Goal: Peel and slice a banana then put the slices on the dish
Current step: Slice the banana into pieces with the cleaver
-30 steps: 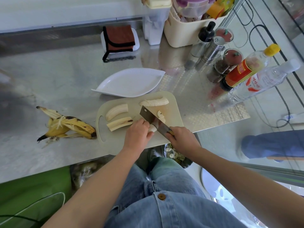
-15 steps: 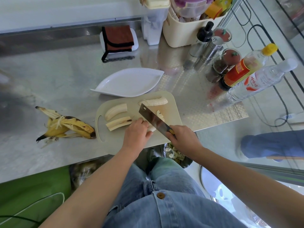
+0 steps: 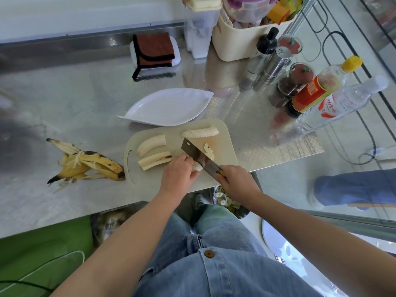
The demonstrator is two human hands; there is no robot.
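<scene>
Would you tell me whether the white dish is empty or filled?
Empty: the white dish shows only bare surface; banana pieces lie on the cutting board.

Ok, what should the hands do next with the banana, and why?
Probably press the steel rectangular knife down through the pale peeled banana piece that the left hand pins on the cream cutting board. The right hand holds the blade over it, and the white leaf-shaped dish holds no slices.

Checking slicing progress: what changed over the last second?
Little. The knife, held in the right hand, rocked slightly up and back down across the banana piece that the left hand holds. Neither grip changed. The cut slices, other banana pieces, cutting board, dish and peel stayed put.
</scene>
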